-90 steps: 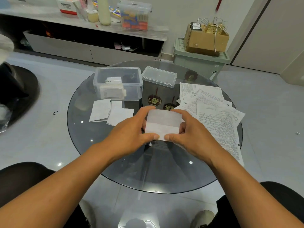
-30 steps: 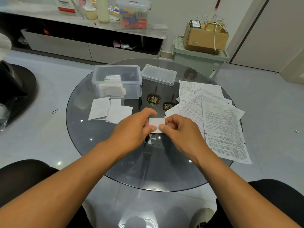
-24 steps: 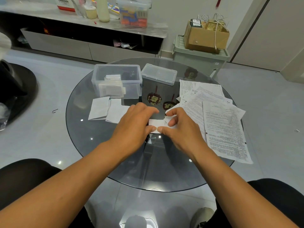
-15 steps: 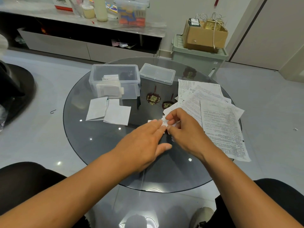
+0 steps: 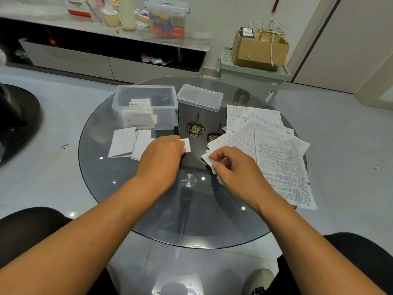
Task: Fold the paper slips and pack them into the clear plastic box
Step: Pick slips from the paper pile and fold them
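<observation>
We see the clear plastic box [image 5: 146, 107] standing open and upright at the far left of the glass table, a few folded white slips stacked inside it. A small folded slip [image 5: 187, 145] is pinched in the left hand [image 5: 161, 155], near the box. The loose printed sheets [image 5: 274, 145] lie fanned out on the right, and two folded white pieces [image 5: 129, 143] lie flat just in front of the box.

A home living room: a round glass tabletop [image 5: 131, 201] on pale floor tiles [image 5: 350, 133], a low media cabinet [image 5: 110, 60] cluttered with household items.
</observation>
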Action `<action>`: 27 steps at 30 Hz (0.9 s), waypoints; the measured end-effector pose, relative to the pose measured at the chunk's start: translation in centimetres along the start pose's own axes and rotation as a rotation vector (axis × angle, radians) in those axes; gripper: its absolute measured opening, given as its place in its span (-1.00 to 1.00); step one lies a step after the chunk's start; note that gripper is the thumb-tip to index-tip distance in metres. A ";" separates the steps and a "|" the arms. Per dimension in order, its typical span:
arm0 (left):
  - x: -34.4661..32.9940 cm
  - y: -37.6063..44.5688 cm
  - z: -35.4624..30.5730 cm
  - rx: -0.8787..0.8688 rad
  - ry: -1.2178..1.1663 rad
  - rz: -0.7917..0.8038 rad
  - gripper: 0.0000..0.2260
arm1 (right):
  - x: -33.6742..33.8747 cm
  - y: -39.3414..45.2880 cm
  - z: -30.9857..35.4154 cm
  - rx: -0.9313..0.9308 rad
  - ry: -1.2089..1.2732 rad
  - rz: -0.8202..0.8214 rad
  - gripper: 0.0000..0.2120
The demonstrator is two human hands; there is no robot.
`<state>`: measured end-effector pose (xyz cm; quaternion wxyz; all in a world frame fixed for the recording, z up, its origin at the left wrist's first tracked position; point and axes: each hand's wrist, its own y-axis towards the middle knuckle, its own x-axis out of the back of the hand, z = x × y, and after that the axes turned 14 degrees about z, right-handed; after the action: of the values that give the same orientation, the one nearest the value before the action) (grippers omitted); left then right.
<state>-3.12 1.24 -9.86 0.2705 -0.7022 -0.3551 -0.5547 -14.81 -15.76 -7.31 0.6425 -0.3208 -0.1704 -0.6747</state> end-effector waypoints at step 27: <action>-1.2 -1.7 -8.2 -0.469 -0.230 0.305 -0.51 | 4.0 -4.7 -0.8 -0.332 -0.532 -0.050 -0.46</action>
<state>-9.47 -4.31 -9.11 0.1390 -0.8488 -0.1361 -0.4916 -19.49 -18.72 -4.45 0.4973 -0.5824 -0.2278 -0.6013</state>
